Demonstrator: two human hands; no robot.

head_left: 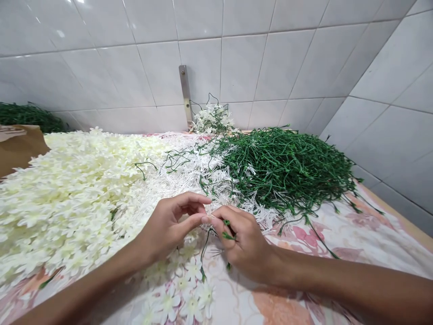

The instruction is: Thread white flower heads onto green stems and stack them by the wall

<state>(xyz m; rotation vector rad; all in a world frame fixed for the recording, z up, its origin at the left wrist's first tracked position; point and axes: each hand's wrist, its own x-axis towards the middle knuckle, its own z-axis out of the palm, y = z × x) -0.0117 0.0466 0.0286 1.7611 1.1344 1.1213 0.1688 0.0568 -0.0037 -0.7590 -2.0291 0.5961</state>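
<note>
Both hands meet at the fingertips over the middle of the table. My left hand [176, 221] is closed in a pinch, thumb against fingers; the small pale thing at its tips is too hidden to name. My right hand [246, 243] is closed around a green artificial flower stem [229, 236], whose green ends poke out between the fingers. Just beyond the hands lies a heap of white plastic stamens [189, 174]. Loose cream artificial flowers [192, 289] lie below them, near the table's front.
A wide heap of cream fabric flowers [77, 194] covers the left side. Green plastic stems [287, 167] are piled at the right. A small bunch of flowers with stems [213, 118] rests against the tiled wall [243, 58]. Brown cardboard [22, 149] stands far left. Floral cloth [372, 257] covers the table.
</note>
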